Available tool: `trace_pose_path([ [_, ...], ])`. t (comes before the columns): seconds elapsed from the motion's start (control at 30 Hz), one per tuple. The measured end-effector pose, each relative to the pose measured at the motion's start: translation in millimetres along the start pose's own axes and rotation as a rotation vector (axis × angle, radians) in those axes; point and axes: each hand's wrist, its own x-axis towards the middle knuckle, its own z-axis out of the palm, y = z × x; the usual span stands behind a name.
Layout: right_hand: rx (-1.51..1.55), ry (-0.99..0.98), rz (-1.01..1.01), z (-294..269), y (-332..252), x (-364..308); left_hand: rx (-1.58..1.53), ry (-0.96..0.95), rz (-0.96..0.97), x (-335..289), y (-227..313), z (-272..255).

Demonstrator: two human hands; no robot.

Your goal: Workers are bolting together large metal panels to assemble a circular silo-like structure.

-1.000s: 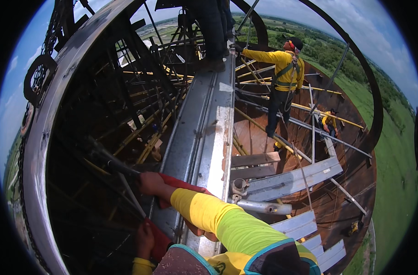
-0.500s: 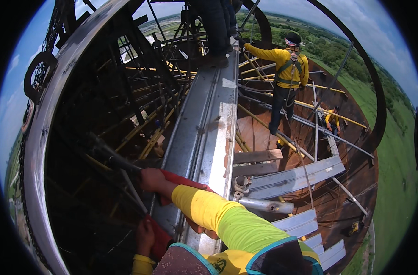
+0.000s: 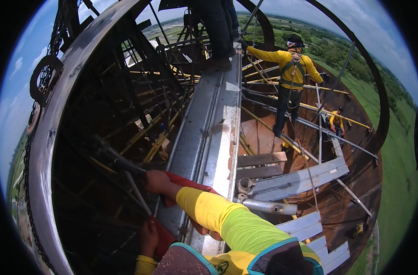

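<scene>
A huge round steel tank shell (image 3: 39,151) curved around everything, open to the sky, with a lattice of dark and yellow scaffold tubes (image 3: 149,114) filling its inside. Across the top ran a long grey steel beam (image 3: 209,133), its long axis stretching straight away from the person toward a co-worker in a yellow shirt and harness (image 3: 291,78) standing well apart at the far end, and another person's dark trouser legs (image 3: 218,27) stood on the beam itself. Lower right lay pale scaffold planks (image 3: 300,178) and a short galvanised tube with a coupler (image 3: 268,206), just beside the beam's right edge. The right arm crossed over the beam to its left side, where the right hand (image 3: 157,181) sat at the beam's left edge, fingers curled over a bunched red cloth or glove (image 3: 186,185) and close to a thin dark rod (image 3: 126,167) that slanted away to the upper left; whether the rod itself was clasped I could not tell. The left hand (image 3: 148,238) was lower and nearer the body, closed on another piece of red fabric (image 3: 163,236) against the beam's left flank, below the right. The right hand was the nearer to the rod, which lay to its left and ran off into the scaffold.
</scene>
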Motion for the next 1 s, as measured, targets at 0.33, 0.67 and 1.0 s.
trace_pose_path([
  [0.33, -0.002, 0.011, -0.006, -7.1, -4.8, -2.7, -0.037, 0.057, 0.037, 5.0, -11.0, 8.6],
  [0.67, -0.008, 0.066, -0.027, 2.2, -0.2, -3.7, -0.011, 0.034, 0.041, 0.1, -3.3, 3.2],
  [1.0, -0.006, 0.054, -0.032, 1.1, 1.9, -1.2, -0.070, 0.003, 0.036, 2.6, -4.2, 3.2],
])
